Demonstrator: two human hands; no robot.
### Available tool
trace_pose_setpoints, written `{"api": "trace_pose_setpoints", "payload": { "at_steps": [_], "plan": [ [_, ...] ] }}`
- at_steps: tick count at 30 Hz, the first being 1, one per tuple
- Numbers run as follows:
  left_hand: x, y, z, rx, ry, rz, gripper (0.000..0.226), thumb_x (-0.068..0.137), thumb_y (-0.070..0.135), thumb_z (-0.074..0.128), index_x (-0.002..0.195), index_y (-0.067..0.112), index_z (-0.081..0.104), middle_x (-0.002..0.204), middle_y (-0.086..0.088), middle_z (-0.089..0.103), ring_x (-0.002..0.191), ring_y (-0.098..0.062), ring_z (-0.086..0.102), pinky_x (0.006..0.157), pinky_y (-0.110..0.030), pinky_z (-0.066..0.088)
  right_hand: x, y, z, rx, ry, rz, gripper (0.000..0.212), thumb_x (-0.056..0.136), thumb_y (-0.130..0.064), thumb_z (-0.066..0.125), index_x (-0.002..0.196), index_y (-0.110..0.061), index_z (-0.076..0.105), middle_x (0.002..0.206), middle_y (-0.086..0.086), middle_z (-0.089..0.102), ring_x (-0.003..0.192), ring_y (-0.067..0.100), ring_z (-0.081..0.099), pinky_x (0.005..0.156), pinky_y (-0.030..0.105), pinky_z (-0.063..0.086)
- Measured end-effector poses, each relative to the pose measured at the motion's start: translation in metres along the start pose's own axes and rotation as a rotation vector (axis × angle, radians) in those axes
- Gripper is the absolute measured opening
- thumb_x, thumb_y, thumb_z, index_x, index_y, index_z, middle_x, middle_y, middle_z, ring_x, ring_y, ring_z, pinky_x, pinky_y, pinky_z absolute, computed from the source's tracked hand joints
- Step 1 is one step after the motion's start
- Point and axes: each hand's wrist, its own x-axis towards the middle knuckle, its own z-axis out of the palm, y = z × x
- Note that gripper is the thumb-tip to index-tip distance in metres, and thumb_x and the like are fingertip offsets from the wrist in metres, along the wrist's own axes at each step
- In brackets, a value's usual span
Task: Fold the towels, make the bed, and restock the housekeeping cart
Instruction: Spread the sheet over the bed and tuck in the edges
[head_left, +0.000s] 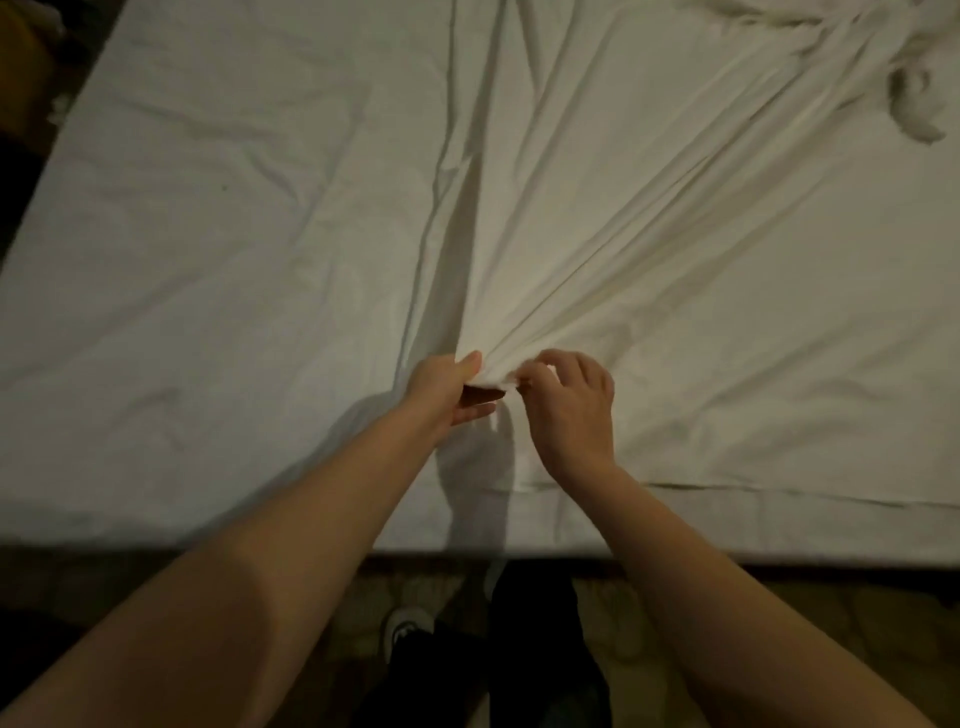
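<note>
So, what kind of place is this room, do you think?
Most likely a bedroom, perhaps a hotel room: a wide bed under a wrinkled white sheet, which the left hand and right hand pinch, with bunched white linen at its far right.

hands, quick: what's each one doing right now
Left hand: closed, pinching the gathered white bed sheet between thumb and fingers.
Right hand: closed, fingers curled on the same bunch of sheet.

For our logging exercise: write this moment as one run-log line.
phase: bed-making | left hand: pinches sheet | right hand: pinches sheet | sheet: bunched between hands, creases fanning away
</note>
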Motion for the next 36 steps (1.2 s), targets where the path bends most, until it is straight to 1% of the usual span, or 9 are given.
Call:
{"api": "trace_pose_setpoints", "payload": {
  "at_steps": [4, 9, 12, 14, 17, 19, 25, 30, 36],
  "plan": [
    [-0.012, -0.026, -0.039, 0.007, 0.100, -0.041, 0.009, 0.098, 0.016, 0.050, 0.097, 0.008, 0.054, 0.081, -0.005, 0.057, 0.069, -0.015, 0.056, 0.058, -0.028, 0.053, -0.023, -0.035, 0.006, 0.099, -0.216, -0.057, 0.011, 0.086, -0.009, 0.054, 0.088, -0.008, 0.064, 0.080, 0.009, 0.066, 0.075, 0.030, 0.059, 0.068, 0.034, 0.040],
    [-0.004, -0.056, -0.074, 0.168, 0.076, -0.134, 0.015, 0.091, 0.010, 0.059, 0.077, 0.014, 0.055, 0.081, -0.006, 0.058, 0.076, -0.015, 0.058, 0.062, -0.029, 0.050, -0.038, -0.050, 0.030, 0.073, -0.419, 0.003, 0.020, 0.096, -0.015, 0.046, 0.108, -0.009, 0.061, 0.102, 0.011, 0.064, 0.096, 0.031, 0.055, 0.069, 0.033, 0.030],
    [-0.004, -0.062, -0.086, 0.214, -0.040, -0.249, 0.016, 0.088, 0.029, 0.064, 0.095, 0.015, 0.062, 0.086, -0.003, 0.066, 0.085, -0.018, 0.063, 0.083, -0.037, 0.051, -0.035, -0.060, 0.047, 0.049, -0.448, 0.060, 0.024, 0.098, -0.020, 0.042, 0.113, -0.012, 0.059, 0.108, 0.009, 0.063, 0.101, 0.028, 0.054, 0.069, 0.032, 0.030],
    [-0.001, -0.065, -0.093, 0.136, -0.070, -0.293, 0.024, 0.090, 0.037, 0.058, 0.100, 0.015, 0.062, 0.089, -0.004, 0.066, 0.087, -0.019, 0.063, 0.089, -0.039, 0.049, -0.034, -0.071, 0.056, 0.033, -0.446, 0.075, 0.024, 0.098, -0.022, 0.041, 0.111, -0.014, 0.060, 0.107, 0.007, 0.064, 0.099, 0.026, 0.054, 0.066, 0.031, 0.029],
    [0.003, -0.066, -0.095, -0.023, -0.044, -0.294, 0.020, 0.093, 0.034, 0.055, 0.095, 0.015, 0.061, 0.082, -0.004, 0.065, 0.079, -0.018, 0.063, 0.071, -0.034, 0.053, -0.038, -0.076, 0.064, 0.031, -0.441, 0.074, 0.024, 0.098, -0.022, 0.040, 0.107, -0.015, 0.060, 0.105, 0.005, 0.063, 0.097, 0.024, 0.055, 0.066, 0.030, 0.030],
    [0.005, -0.061, -0.089, -0.029, 0.001, -0.199, 0.006, 0.092, 0.017, 0.057, 0.087, 0.016, 0.057, 0.082, -0.004, 0.062, 0.077, -0.017, 0.062, 0.068, -0.033, 0.053, -0.039, -0.072, 0.064, 0.061, -0.418, 0.082, 0.025, 0.097, -0.024, 0.040, 0.106, -0.014, 0.061, 0.104, 0.006, 0.063, 0.096, 0.024, 0.055, 0.068, 0.032, 0.034],
    [0.017, -0.032, -0.073, 0.153, 0.190, 0.170, 0.024, 0.087, -0.003, 0.056, 0.073, 0.017, 0.055, 0.072, -0.004, 0.055, 0.065, -0.017, 0.057, 0.065, -0.031, 0.055, -0.037, -0.061, 0.066, 0.266, -0.091, 0.028, 0.025, 0.089, -0.024, 0.052, 0.103, -0.012, 0.069, 0.101, 0.008, 0.067, 0.092, 0.028, 0.059, 0.079, 0.035, 0.043],
    [0.035, -0.066, -0.096, 0.337, 0.303, 0.025, 0.003, 0.088, 0.005, 0.062, 0.088, 0.006, 0.060, 0.086, -0.008, 0.059, 0.064, -0.015, 0.058, 0.079, -0.036, 0.057, -0.039, -0.039, 0.071, 0.579, -0.224, 0.640, 0.047, 0.096, -0.025, 0.051, 0.138, -0.007, 0.040, 0.132, 0.008, 0.047, 0.121, 0.019, 0.046, 0.096, 0.016, 0.031],
    [0.031, -0.080, -0.093, 0.468, 0.393, 0.113, 0.015, 0.085, 0.017, 0.068, 0.075, 0.018, 0.057, 0.075, -0.004, 0.063, 0.074, -0.023, 0.064, 0.083, -0.045, 0.055, -0.004, -0.020, 0.087, 1.171, -0.117, 1.254, 0.050, 0.091, -0.020, 0.056, 0.137, -0.009, 0.036, 0.085, -0.002, 0.051, 0.072, 0.012, 0.055, 0.076, 0.027, 0.050]
  ]
}}
